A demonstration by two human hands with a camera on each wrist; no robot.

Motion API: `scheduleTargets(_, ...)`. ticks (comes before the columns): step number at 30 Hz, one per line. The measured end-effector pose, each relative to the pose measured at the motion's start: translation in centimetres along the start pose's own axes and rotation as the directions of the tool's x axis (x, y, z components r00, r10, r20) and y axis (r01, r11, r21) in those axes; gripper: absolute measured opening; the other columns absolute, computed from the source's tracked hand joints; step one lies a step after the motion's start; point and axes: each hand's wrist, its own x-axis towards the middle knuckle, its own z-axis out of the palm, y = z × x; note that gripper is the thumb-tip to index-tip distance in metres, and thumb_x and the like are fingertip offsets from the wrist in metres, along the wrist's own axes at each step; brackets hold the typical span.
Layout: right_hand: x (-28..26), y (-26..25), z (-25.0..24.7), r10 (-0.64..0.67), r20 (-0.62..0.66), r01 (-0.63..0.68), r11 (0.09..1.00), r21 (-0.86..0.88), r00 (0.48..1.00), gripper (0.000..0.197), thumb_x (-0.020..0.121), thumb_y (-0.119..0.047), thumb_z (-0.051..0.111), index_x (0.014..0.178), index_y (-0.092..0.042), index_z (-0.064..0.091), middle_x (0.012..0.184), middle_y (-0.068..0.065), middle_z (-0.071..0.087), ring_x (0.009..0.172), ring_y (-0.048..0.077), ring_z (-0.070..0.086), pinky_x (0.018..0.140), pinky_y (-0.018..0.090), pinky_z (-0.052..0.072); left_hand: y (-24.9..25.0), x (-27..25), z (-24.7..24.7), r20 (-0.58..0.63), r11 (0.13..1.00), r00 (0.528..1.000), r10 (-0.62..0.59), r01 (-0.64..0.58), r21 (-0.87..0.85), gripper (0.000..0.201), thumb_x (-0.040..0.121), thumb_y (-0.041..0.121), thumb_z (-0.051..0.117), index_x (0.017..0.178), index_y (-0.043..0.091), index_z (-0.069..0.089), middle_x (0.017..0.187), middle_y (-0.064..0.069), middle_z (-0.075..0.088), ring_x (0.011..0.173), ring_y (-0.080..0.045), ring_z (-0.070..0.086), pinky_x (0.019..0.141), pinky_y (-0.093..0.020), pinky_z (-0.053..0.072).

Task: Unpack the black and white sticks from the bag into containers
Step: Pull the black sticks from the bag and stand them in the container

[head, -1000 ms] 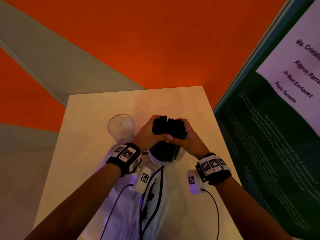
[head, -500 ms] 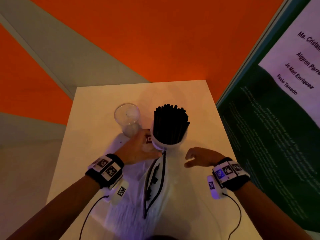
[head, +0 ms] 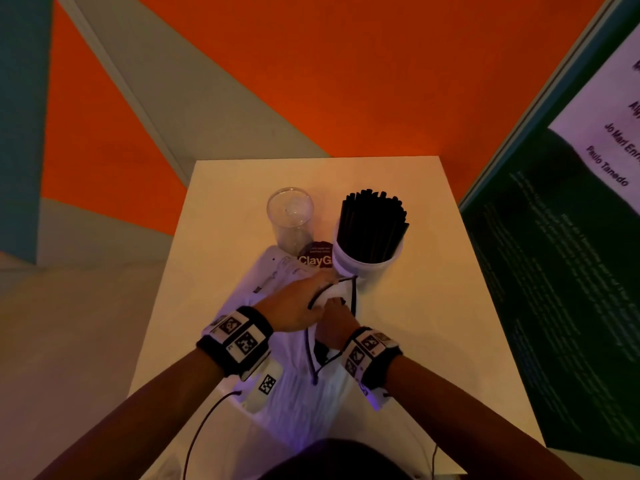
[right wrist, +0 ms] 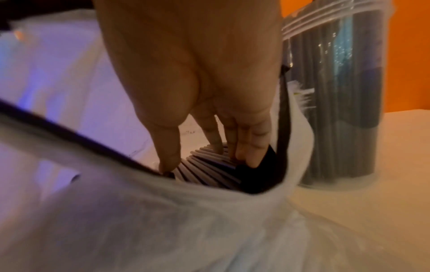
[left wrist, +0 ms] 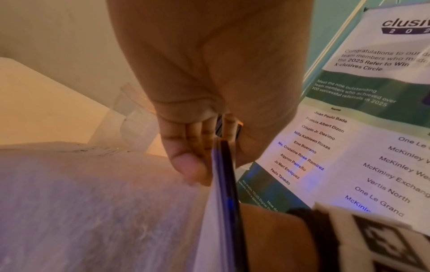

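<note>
The soft white fabric bag's [head: 294,382] black-trimmed rim [left wrist: 224,184] is pinched by the left hand [head: 298,306], while slim white sticks [right wrist: 204,165] inside are touched by the right hand's [right wrist: 197,82] extended fingers [right wrist: 251,147]

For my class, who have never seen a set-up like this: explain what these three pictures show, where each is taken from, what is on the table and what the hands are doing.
There is no machine here: a person works with two bare hands, wearing wristbands with printed markers. One picture comes from a camera on the head, looking down; the other two come from cameras on each wrist, looking along the fingers.

On the pale table stand a clear empty container and a white container full of upright black sticks. In front of them lies a white bag with a dark-edged opening.

The left hand holds the bag's edge, keeping it open. The right hand reaches inside; the right wrist view shows its fingers on a bundle of pale sticks, probably the white ones. Whether they are gripped yet is unclear.
</note>
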Motion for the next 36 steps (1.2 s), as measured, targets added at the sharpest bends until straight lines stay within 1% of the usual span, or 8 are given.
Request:
scheduleTargets(7,0.6,-1.0,0.9,0.179,0.007,-0.177,0.980,-0.087,0.984,0.056,0.098,-0.022,0.036,0.148,-0.004,0.018,0.150,0.019,0.026,0.138,0.034,0.028,0.114,0.045,0.027,0.1,-0.7,-0.4,0.007,0.999,1.000,0.010,-0.010,0.038,0.035,0.092,0.008,0.055,0.127,0.015,0.053,0.120,-0.006,0.056,0.096,-0.011,0.050,0.079,-0.015,0.039)
scheduleTargets(11,0.5,-1.0,1.0,0.212,0.005,-0.211,0.974,-0.086,0.977,0.058,0.099,-0.023,0.037,0.148,0.000,0.017,0.149,0.021,0.028,0.137,0.035,0.032,0.112,0.045,0.031,-0.1,-0.7,-0.2,-0.008,0.999,1.000,-0.009,0.009,0.049,0.032,0.094,0.013,0.056,0.125,0.019,0.055,0.107,0.001,0.053,0.088,-0.009,0.048,0.075,-0.012,0.037)
scheduleTargets(20,0.7,-0.9,1.0,0.208,0.135,-0.190,0.972,-0.137,0.969,0.053,0.102,-0.025,0.035,0.146,0.001,0.023,0.149,0.023,0.030,0.135,0.037,0.037,0.111,0.045,0.034,0.4,-0.4,-0.1,0.022,0.997,1.000,-0.012,0.011,0.079,0.030,0.095,0.022,0.056,0.125,0.021,0.054,0.107,-0.007,0.052,0.089,-0.020,0.052,0.080,-0.030,0.045)
scheduleTargets(26,-1.1,-0.6,-2.5,0.033,0.161,-0.039,0.999,0.033,0.986,0.044,0.100,-0.012,0.036,0.143,-0.003,0.035,0.145,0.021,0.039,0.131,0.036,0.042,0.109,0.041,0.036,0.0,-0.2,0.2,0.009,0.996,1.000,0.011,-0.012,0.086,0.027,0.094,0.023,0.056,0.121,0.023,0.056,0.105,0.000,0.050,0.088,-0.013,0.048,0.076,-0.019,0.040)
scheduleTargets(29,-3.4,0.3,-5.9,-0.003,0.239,0.005,1.000,-0.005,0.971,0.034,0.099,-0.010,0.041,0.130,-0.002,0.050,0.134,0.019,0.052,0.121,0.033,0.051,0.101,0.038,0.041,-0.1,0.2,0.6,-0.033,0.984,0.998,0.060,-0.054,0.170,0.031,0.092,0.027,0.059,0.122,0.024,0.055,0.111,0.004,0.045,0.101,-0.012,0.043,0.088,-0.024,0.038)
scheduleTargets(31,-5.1,1.3,-8.1,-0.003,0.283,0.028,0.996,-0.085,0.959,0.020,0.097,-0.009,0.043,0.107,-0.006,0.060,0.105,0.021,0.058,0.098,0.033,0.055,0.084,0.036,0.042,-0.1,0.6,1.0,-0.077,0.954,0.991,0.106,-0.079,0.289,0.045,0.088,0.037,0.064,0.129,0.024,0.051,0.123,0.002,0.043,0.114,-0.015,0.038,0.098,-0.029,0.033)
scheduleTargets(33,-7.1,2.2,-10.4,0.036,0.281,0.020,0.981,-0.193,0.959,0.022,0.096,-0.006,0.042,0.075,-0.008,0.050,0.073,0.008,0.046,0.070,0.026,0.045,0.069,0.030,0.035,0.3,1.3,1.7,-0.071,0.922,0.992,0.109,-0.074,0.380,0.064,0.083,0.050,0.065,0.137,0.025,0.042,0.133,0.000,0.040,0.122,-0.018,0.034,0.104,-0.034,0.028)
scheduleTargets(36,-10.0,2.8,-14.1,0.039,0.228,0.033,0.952,-0.304,0.973,0.037,0.092,-0.005,0.042,0.057,-0.015,0.035,0.060,-0.002,0.036,0.052,0.013,0.033,0.050,0.024,0.029,1.7,2.7,2.8,-0.089,0.944,0.988,0.126,-0.092,0.316,0.078,0.074,0.055,0.071,0.137,0.023,0.039,0.133,0.001,0.045,0.123,-0.018,0.039,0.103,-0.036,0.031)
